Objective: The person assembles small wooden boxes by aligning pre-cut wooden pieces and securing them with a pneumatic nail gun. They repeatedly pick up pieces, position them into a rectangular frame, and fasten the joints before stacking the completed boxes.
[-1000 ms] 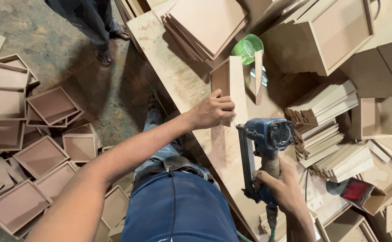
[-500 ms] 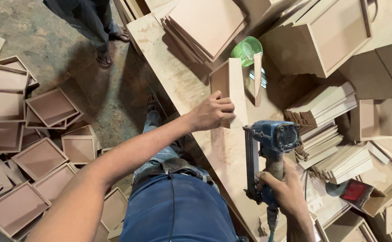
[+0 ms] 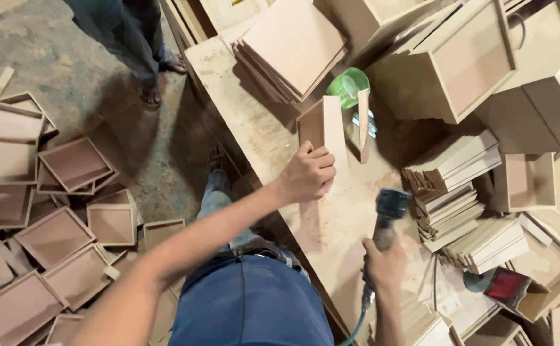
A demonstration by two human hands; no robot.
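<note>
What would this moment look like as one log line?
left hand: steadies upright tan fibreboard panel | right hand: grips blue nail gun | surface: dusty plywood bench

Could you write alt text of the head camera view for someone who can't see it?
Seen from above, a person's left hand steadies an upright board on a workbench while the right hand grips a blue nail gun. Shallow wooden trays litter the floor.

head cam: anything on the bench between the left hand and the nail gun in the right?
Nothing: in the head view only bare, dusty workbench top lies between the left hand, gripping the upright board, and the blue nail gun in the right hand.
</note>
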